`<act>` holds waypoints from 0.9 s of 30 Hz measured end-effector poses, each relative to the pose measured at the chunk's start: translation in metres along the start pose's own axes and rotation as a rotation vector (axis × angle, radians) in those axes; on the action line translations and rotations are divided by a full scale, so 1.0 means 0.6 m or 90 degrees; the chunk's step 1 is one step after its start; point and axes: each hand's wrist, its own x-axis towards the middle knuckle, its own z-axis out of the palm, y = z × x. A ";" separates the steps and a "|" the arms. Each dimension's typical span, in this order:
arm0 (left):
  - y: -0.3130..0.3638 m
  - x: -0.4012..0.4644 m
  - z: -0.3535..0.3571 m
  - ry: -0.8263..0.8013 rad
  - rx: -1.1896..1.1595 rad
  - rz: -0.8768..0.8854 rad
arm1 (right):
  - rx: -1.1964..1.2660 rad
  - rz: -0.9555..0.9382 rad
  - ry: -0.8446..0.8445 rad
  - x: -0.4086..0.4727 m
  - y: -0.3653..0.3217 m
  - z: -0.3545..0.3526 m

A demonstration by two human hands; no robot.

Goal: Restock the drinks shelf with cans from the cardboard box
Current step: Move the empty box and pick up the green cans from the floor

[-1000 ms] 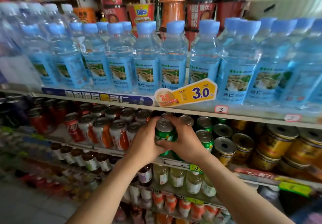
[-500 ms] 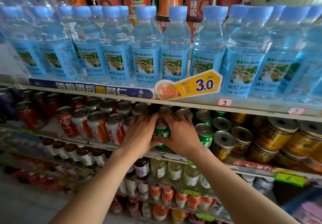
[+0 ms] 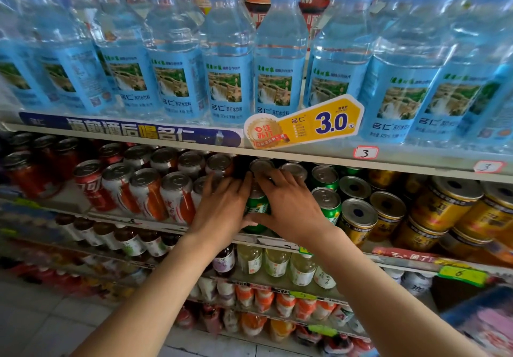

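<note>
Fingers of the left hand and of the right hand are curled round a green can from both sides, so both hands clamp the same can between them. This can stands upright at the front edge of the drinks shelf, in the gap between the row of orange and white cans on its left and the other green cans on its right; the cardboard box is not in view. To my judgement the step in hand is to seat this can into its row. To do it well, the person should keep the can upright and slide it straight back, not tilted, because the neighbour cans are just beside it and a tilted base may knock them. The upper shelf edge with the yellow price tag hangs low over the cans, so the knuckles should stay under it. I think it is better to release one hand first, and to let the other steady the can until its base is flat. The label should face the front like the others. Water bottles above are not concerned.
</note>
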 end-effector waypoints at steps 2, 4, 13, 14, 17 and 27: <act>0.001 0.001 -0.003 -0.009 -0.003 0.000 | 0.020 0.014 -0.008 -0.024 0.016 -0.016; 0.000 0.001 -0.004 -0.009 0.010 0.010 | -0.003 0.047 -0.007 -0.057 0.042 -0.029; 0.035 0.020 -0.001 -0.087 -0.056 0.098 | -0.069 0.090 -0.107 -0.094 0.107 -0.025; 0.037 0.021 0.001 -0.088 -0.051 0.101 | -0.070 0.087 -0.116 -0.093 0.107 -0.024; 0.034 0.024 0.008 -0.083 -0.044 0.105 | -0.066 0.081 -0.123 -0.091 0.113 -0.023; 0.040 0.025 0.017 -0.078 -0.035 0.081 | -0.010 0.108 -0.077 -0.084 0.090 -0.029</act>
